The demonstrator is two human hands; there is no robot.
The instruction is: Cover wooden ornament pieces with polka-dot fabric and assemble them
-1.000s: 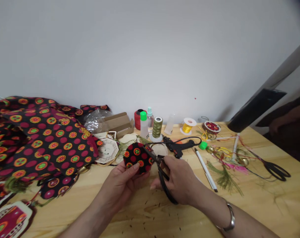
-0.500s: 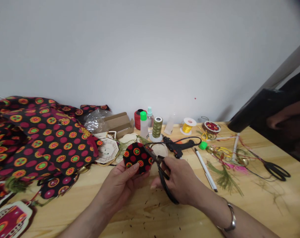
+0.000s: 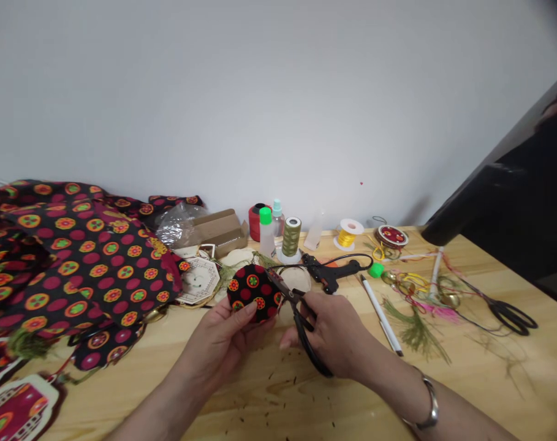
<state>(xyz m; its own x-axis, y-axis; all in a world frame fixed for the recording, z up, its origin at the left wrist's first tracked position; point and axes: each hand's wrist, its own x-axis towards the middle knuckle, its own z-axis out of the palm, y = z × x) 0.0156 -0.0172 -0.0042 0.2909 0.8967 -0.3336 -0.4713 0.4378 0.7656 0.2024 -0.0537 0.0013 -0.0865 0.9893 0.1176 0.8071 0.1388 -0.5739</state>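
The left hand (image 3: 223,343) was seen just below the centre of the frame, closed on a round fabric disc (image 3: 253,291) of black cloth with red and orange dots, the thumb pressed on its lower edge; the disc was held upright above the fingers, just left of the right hand (image 3: 336,334); that hand was wrapped through the loops of black scissors (image 3: 301,321), whose blades were laid against the disc's right edge, though it could not be told how far they were parted; a metal bracelet (image 3: 426,401) was worn at the right wrist; behind the hands a black glue gun (image 3: 336,272) and an olive thread spool (image 3: 291,237) were set on the wooden table (image 3: 489,380); a white pen (image 3: 382,315) was laid to the right; patterned fabric (image 3: 85,263) was heaped at the left of the frame; a second pair of scissors (image 3: 508,312) was left at the far right.
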